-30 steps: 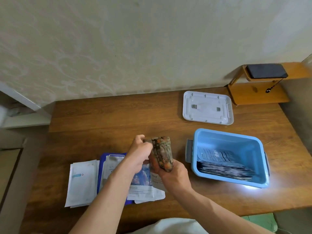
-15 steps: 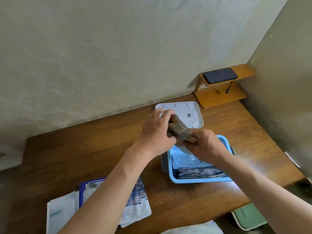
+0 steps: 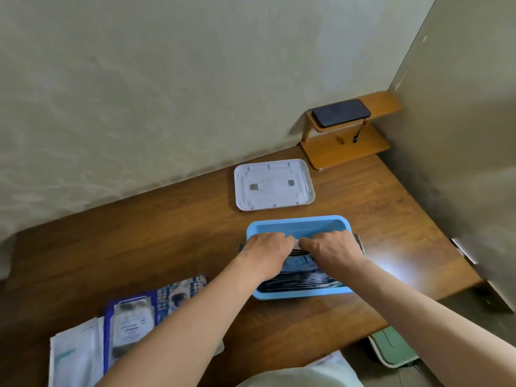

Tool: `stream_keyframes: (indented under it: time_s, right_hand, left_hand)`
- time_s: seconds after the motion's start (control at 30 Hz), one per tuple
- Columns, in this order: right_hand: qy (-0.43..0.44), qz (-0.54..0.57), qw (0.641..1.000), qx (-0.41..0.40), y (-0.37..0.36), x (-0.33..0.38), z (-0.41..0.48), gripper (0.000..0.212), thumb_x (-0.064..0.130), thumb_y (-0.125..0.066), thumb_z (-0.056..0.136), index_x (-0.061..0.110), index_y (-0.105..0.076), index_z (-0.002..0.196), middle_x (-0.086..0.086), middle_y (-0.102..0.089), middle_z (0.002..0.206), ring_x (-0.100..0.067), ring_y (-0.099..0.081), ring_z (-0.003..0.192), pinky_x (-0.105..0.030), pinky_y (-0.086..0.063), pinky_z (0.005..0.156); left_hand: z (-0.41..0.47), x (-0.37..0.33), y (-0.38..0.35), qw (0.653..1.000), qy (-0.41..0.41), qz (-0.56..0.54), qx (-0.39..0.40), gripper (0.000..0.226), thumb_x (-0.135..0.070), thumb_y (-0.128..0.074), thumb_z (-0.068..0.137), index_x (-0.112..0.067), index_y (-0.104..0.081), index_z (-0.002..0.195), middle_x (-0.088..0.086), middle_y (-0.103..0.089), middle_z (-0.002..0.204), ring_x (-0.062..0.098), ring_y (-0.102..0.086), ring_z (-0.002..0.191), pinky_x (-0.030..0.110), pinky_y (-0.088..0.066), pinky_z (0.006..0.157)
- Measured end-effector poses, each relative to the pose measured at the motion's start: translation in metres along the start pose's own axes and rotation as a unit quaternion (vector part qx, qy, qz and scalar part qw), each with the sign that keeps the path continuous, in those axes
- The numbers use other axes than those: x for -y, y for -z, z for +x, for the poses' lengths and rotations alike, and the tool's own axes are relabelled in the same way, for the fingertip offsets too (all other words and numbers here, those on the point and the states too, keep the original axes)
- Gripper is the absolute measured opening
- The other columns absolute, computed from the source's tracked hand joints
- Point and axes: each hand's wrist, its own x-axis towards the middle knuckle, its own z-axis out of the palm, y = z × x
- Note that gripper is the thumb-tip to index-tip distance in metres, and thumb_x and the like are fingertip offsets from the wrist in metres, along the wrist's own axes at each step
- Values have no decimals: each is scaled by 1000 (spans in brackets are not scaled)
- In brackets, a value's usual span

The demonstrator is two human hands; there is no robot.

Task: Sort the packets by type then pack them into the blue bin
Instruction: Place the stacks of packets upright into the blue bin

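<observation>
two bare hands are being held side by side inside the light blue rectangular plastic bin [image 3: 298,220]. the left hand [image 3: 266,248] and the right hand [image 3: 332,248] are being bent down over a pale-edged packet [image 3: 297,243]; whether it is being clasped or merely pressed cannot be told. a dark stack of foil packets [image 3: 301,283] is being kept in the bin's near half. blue and white flat packets [image 3: 131,322] are being left on the brown wooden table [image 3: 167,247], and a white plastic lid [image 3: 273,185] beyond the bin.
</observation>
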Motion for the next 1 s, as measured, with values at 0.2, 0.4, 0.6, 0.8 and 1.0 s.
stream_keyframes:
  time_s: [0.2, 0.4, 0.6, 0.8, 1.0]
  right_hand:
    - [13, -2, 1000, 12, -29, 7, 24, 30, 12, -52, 99, 24, -54, 127, 3, -63, 91, -28, -68, 90, -34, -37, 64]
    - [-2, 52, 998, 40, -43, -2, 44, 28, 22, -59, 98, 27, -56, 126, 3, -69, 114, -23, -68, 106, -38, -53, 77]
    - [7, 136, 983, 121, -44, -9, 47, 48, 56, -58, 90, 25, -55, 127, -2, -64, 122, -24, -61, 114, -42, -53, 95]
    - [2, 174, 963, 206, -29, -14, 47, 68, 68, -52, 79, 28, -52, 134, 0, -61, 126, -23, -58, 115, -41, -48, 100]
    - [-4, 225, 953, 203, -14, -14, 43, 72, 62, -58, 80, 29, -45, 141, -2, -54, 134, -24, -55, 120, -40, -47, 101]
  left_hand:
    - [16, 5, -28, 998, 30, 40, 45, 32, 4, -59, 90, -11, -49, 117, 10, -57, 109, 32, -62, 100, 44, -51, 78]
    - [28, 1, -36, 993, 49, 68, 89, 52, -5, -63, 94, -11, -39, 139, 12, -53, 126, 34, -57, 114, 48, -50, 85]
    - [38, 4, -31, 983, 39, 12, 179, 59, -55, -42, 103, -16, -36, 147, 13, -48, 142, 34, -50, 128, 51, -44, 102]
    - [40, 6, -19, 977, 37, -38, 207, 67, -66, -50, 89, -20, -45, 138, 8, -53, 126, 29, -53, 115, 42, -44, 91]
    - [26, 8, -10, 985, 13, -92, 146, 40, -57, -56, 89, -23, -45, 106, 0, -49, 103, 21, -51, 95, 38, -45, 80]
